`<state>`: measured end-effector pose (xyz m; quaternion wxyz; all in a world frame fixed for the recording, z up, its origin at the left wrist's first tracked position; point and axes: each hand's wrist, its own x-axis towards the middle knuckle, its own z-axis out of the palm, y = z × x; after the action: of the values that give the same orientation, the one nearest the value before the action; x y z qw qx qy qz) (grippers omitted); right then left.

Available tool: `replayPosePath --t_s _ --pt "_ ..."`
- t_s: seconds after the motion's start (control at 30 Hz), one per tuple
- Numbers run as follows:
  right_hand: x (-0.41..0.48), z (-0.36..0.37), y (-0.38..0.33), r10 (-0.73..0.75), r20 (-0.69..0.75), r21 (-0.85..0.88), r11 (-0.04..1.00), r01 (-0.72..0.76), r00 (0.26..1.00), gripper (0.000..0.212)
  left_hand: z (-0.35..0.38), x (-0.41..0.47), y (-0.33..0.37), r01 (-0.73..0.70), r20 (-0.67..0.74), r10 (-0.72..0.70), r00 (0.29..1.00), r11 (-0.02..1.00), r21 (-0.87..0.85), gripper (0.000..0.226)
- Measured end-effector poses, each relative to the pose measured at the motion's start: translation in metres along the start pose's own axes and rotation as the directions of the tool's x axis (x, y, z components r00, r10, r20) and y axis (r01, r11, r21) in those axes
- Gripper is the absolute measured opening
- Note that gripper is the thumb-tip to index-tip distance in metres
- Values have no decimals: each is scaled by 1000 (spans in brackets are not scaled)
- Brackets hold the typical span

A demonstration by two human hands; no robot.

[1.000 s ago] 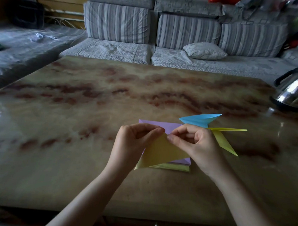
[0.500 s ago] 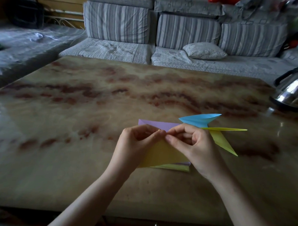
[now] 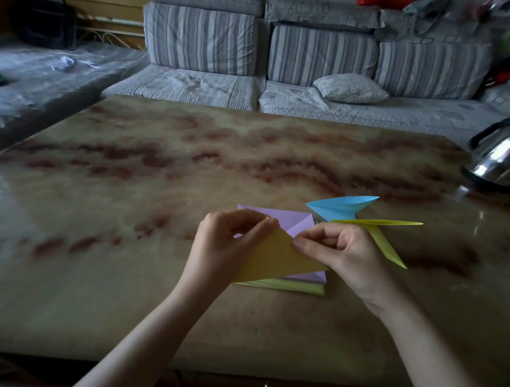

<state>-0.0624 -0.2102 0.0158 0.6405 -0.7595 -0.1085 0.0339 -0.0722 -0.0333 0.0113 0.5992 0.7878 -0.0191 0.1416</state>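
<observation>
A folded orange-yellow paper [image 3: 277, 260] is held above the marble table [image 3: 130, 202] by both hands. My left hand [image 3: 228, 244] pinches its upper left edge and my right hand [image 3: 341, 255] pinches its top corner from the right. Beneath it lies a stack of paper sheets [image 3: 296, 284], purple on top and pale green below. Behind my right hand lie a folded blue paper piece [image 3: 342, 207] and a folded yellow paper piece [image 3: 383, 237], both with pointed ends.
A steel kettle [image 3: 503, 159] with a black handle stands at the table's right edge. A striped grey sofa [image 3: 283, 60] with a small pillow [image 3: 350, 87] runs behind the table's far edge.
My hands have drawn slightly apart along the orange-yellow paper's top, and more of the purple sheet's folded corner shows between them. The folded blue and yellow pieces have not moved.
</observation>
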Motion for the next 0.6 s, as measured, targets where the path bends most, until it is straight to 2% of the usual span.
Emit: replayPosePath --t_s 0.27,0.4,0.6 --pt "-3 -8 -5 77 43 15 997 -77 996 4 -8 4 -2 4 -22 -4 1000 1000 -7 9" --pt "-5 -16 -6 99 70 -26 995 -97 993 4 -14 10 -3 30 -83 -33 996 999 -34 14" --pt "-6 -26 -7 122 103 -49 992 -117 987 4 -13 9 -3 49 -53 -53 997 996 -68 17"
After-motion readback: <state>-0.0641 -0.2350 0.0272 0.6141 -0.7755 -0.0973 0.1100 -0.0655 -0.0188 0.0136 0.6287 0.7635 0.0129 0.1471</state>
